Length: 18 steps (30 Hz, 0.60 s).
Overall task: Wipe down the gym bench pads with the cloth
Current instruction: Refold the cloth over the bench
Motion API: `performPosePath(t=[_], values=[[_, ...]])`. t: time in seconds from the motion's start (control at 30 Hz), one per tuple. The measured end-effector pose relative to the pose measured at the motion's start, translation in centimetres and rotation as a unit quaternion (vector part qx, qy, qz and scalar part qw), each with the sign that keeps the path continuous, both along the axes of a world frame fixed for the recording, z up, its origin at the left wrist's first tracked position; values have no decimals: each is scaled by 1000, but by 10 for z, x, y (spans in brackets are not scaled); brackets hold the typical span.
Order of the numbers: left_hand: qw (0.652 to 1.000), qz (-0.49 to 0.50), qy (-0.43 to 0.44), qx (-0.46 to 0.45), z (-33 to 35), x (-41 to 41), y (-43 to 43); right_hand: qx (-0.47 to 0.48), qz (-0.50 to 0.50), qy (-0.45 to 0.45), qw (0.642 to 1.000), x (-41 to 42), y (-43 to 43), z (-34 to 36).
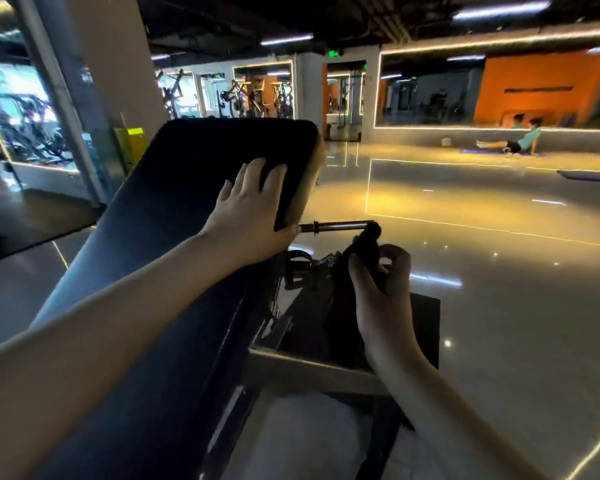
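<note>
**Operator:** Step in hand?

**Technician:** Judged as set-up for a wiping pass, not the pass itself. See the left hand [253, 206] laid flat on the far right part of the back pad [174, 209], with fingers straight and spread and the thumb at the pad's right edge. Probably bracing the pad.

**Operator:** Location of the cloth?

**Technician:** Look right of the pad, off its surface. Find the dark cloth [362, 249] bunched in the right hand [381, 289], grip pinching it between thumb and curled fingers. Hard to separate its lower part from the dark frame parts behind. No contact with the pad.

**Operator:** Next move?

**Technician:** Likely as follows. Carry the cloth left onto the pad, spread it to a broader face, press down and stroke along the length. Shift the left hand out of the stroke path. Mind the metal pin [340, 225] protruding just beside the pad's right edge.

**Operator:** Surface?

**Technician:** Dark, smooth upholstery, inclined, rising toward the far end. Tan side edge at the far right corner. Too dim to confirm soiling.

**Operator:** Room?

**Technician:** Glossy floor [482, 289] mirroring strip lights. Exercise bikes [257, 98] far off. At far right, note an orange wall [541, 88] and a person [523, 138] seated on a mat, well apart from the pad.
</note>
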State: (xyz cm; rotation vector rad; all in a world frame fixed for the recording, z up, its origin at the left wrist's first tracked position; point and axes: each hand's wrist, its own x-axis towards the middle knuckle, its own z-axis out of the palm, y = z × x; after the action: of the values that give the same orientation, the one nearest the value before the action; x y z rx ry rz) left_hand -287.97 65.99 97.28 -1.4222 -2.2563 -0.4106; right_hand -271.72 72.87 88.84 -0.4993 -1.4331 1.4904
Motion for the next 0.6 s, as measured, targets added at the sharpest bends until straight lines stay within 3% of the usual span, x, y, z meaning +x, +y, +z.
performPosePath(t=[0.33, 0.6], values=[[960, 252, -98, 75, 37, 6, 93, 81, 107, -7, 991, 32, 157, 42], [959, 259, -78, 83, 34, 10, 93, 134, 185, 158, 961, -53, 182, 154]])
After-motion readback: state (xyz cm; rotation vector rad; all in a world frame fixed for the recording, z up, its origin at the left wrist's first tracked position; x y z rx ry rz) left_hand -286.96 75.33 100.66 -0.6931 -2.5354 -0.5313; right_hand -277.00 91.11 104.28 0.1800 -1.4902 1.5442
